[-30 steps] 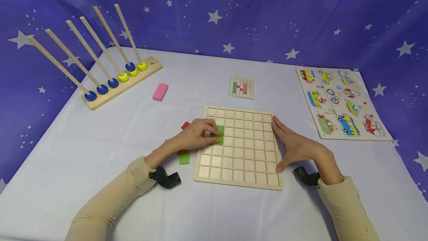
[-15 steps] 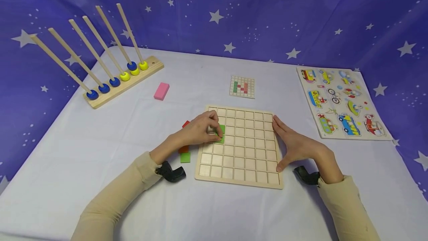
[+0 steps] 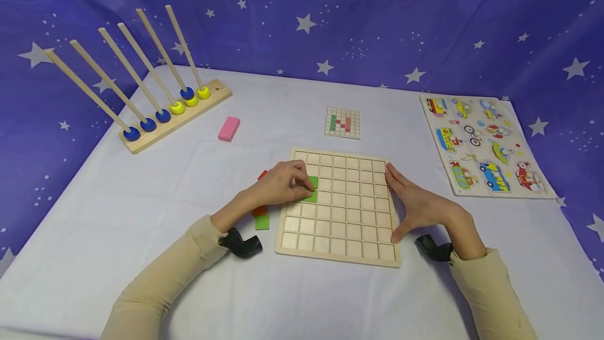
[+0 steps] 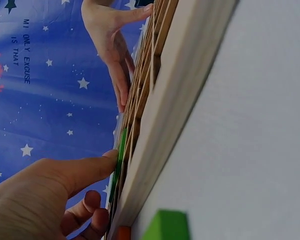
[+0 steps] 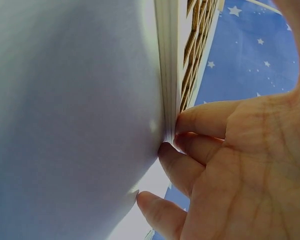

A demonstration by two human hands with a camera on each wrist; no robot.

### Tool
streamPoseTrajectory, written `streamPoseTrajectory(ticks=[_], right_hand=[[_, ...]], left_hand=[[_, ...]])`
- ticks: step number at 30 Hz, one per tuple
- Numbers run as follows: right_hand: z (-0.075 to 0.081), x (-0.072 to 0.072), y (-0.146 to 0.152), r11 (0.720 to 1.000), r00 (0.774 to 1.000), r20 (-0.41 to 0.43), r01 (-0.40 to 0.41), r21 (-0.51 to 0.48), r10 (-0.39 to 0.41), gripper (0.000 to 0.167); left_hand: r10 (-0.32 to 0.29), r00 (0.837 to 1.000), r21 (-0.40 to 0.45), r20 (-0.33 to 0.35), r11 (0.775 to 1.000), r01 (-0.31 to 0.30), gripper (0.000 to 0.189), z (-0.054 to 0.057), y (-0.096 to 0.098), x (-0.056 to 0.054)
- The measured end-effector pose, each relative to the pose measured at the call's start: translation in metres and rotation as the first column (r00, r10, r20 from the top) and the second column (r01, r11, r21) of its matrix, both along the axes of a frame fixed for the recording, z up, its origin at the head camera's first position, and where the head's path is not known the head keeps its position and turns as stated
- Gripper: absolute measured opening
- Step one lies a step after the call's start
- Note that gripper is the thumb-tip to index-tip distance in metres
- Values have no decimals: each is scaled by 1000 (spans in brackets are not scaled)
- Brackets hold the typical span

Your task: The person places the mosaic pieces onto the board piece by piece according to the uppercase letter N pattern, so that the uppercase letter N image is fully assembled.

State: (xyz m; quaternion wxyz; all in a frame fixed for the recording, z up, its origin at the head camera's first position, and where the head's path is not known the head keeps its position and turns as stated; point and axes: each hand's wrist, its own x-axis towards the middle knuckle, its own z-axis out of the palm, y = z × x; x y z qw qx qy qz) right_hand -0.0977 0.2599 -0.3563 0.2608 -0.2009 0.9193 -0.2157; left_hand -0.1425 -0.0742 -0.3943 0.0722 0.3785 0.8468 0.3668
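Note:
My left hand (image 3: 278, 182) reaches over the left side of a wooden grid board (image 3: 337, 260), its thumb and bent fingers pinching at a green square tile (image 3: 310, 197). Green also shows in the cell just behind that tile. In the left wrist view the thumb tip presses against the thin green tile (image 4: 121, 155) at the surface of the grid. Along the board's right edge, my right hand (image 3: 420, 206) is spread with straight fingers at the far part and the thumb at the near part. The right wrist view has its fingertips (image 5: 187, 122) at the board's side.
Beside the board's left edge lie a green tile (image 3: 262, 222), an orange tile (image 3: 259, 211) and a red tile (image 3: 262, 174), partly under the left arm. Behind are a pattern card (image 3: 342, 123), a pink block (image 3: 229, 129), a peg abacus (image 3: 174, 125) and a vehicle puzzle (image 3: 476, 167).
The left fingers have drawn in slightly over the green tile, leaving more green visible behind them, and now stay at that spot. The right hand has kept its place.

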Motion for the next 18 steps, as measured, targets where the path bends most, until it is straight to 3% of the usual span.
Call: streamPoseTrajectory(ticks=[6, 11, 14, 18], right_hand=[[1, 0, 0, 1000, 1000, 2, 2, 8, -2, 149], [2, 0, 0, 1000, 1000, 9, 2, 0, -2, 149], [1, 0, 0, 1000, 1000, 10, 2, -3, -2, 149], [1, 0, 0, 1000, 1000, 11, 1, 1, -1, 149]], left_hand=[[79, 997, -38, -11, 996, -79, 15, 4, -18, -10], [164, 984, -20, 69, 986, -163, 24, 0, -54, -27], [174, 977, 1, 121, 985, -175, 24, -2, -75, -33], [166, 967, -49, 193, 986, -159, 23, 1, -94, -34]])
